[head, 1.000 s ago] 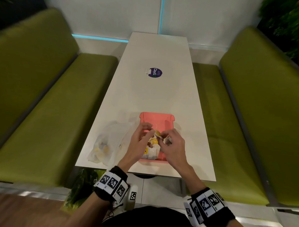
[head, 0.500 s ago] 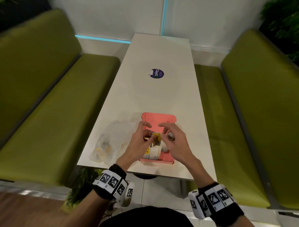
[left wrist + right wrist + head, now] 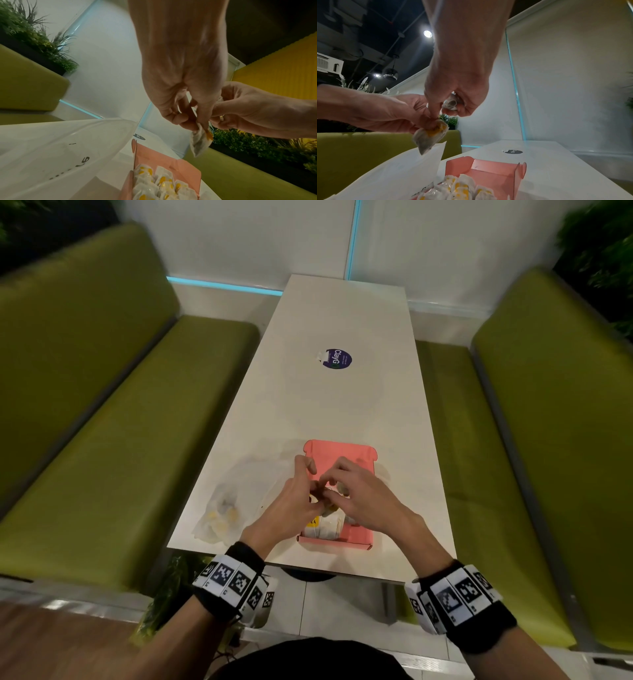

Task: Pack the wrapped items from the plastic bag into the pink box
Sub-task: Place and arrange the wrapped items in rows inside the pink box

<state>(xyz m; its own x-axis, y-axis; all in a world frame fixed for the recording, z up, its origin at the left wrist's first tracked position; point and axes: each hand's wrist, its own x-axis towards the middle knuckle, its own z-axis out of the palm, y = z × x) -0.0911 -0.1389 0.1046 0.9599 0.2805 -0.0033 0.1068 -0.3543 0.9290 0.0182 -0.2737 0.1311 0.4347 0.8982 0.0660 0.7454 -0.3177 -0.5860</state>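
Observation:
The open pink box point(image 3: 342, 455) lies near the table's front edge, with several white-and-yellow wrapped items point(image 3: 154, 181) packed in its near end. Both hands meet above it. My left hand point(image 3: 197, 121) pinches the top of one wrapped item point(image 3: 431, 135), which hangs over the box. The right hand point(image 3: 440, 111) touches that same item's top with thumb and forefinger. Its other fingers curl round a second wrapped item point(image 3: 451, 104). The clear plastic bag point(image 3: 236, 498) lies to the left of the box with a few items still inside.
A round purple sticker point(image 3: 337, 359) sits mid-table, beyond the box. Green benches point(image 3: 120, 422) run along both sides of the white table point(image 3: 342, 313). Plants point(image 3: 34, 35) stand behind the bench backs. The table's front edge is just below the box.
The hands have closed in on each other above the box, so the yellow-marked item between them is now mostly hidden in the head view. The box and bag have stayed put.

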